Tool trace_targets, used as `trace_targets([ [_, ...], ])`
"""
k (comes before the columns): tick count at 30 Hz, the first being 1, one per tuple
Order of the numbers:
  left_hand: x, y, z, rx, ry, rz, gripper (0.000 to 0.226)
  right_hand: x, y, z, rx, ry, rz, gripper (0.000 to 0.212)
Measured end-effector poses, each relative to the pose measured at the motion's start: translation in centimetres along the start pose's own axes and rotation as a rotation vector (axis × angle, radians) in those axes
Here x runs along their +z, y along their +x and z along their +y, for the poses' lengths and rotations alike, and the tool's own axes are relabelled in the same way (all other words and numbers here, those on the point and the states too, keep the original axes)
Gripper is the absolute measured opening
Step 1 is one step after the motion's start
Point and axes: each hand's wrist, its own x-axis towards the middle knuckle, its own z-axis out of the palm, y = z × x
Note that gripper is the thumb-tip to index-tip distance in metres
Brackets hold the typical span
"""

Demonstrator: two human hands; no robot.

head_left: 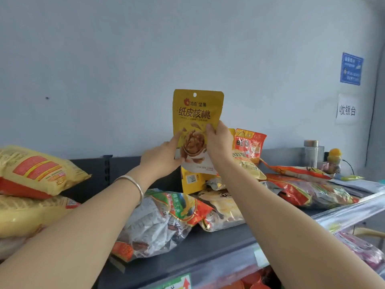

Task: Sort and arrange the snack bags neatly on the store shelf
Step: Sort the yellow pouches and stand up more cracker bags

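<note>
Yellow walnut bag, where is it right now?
Centre of the head view: the yellow walnut bag is upright above the shelf, held between left hand and right hand, just left of the orange-red bag.

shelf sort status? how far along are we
Early. Done: only the two big packs stacked at the left look tidy. In hand: the left hand and right hand hold a yellow bag upright above the shelf. Left: the middle bags and right bags lie flat, overlapping and askew.
</note>
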Motion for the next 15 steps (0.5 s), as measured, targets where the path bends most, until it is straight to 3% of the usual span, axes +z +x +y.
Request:
trace_targets([
  [3, 0.8, 1.5, 3.3, 0.026, -0.338, -0.011, 0.082, -2.3, 1.4, 0.6, 0.029, 0.090, 0.054, 0.019],
  [5, 1.7, 2.8, 5.5, 0.057, -0.389, -0.019, 0.082, -4.1, 2.3, 1.4, 0.018, 0.105, 0.098, 0.021],
  [11, 6.0, 6.4, 11.4, 0.121, -0.272, -0.074, 0.070, -10.6, 4.8, 5.7, 0.010, 0.093, 0.245, 0.025],
  [15, 8.7, 8.0, 14.4, 0.181, 0.016, -0.158, 0.059, -13.4, 5.6, 9.5, 0.051, 0.069, 0.278, 0.027],
])
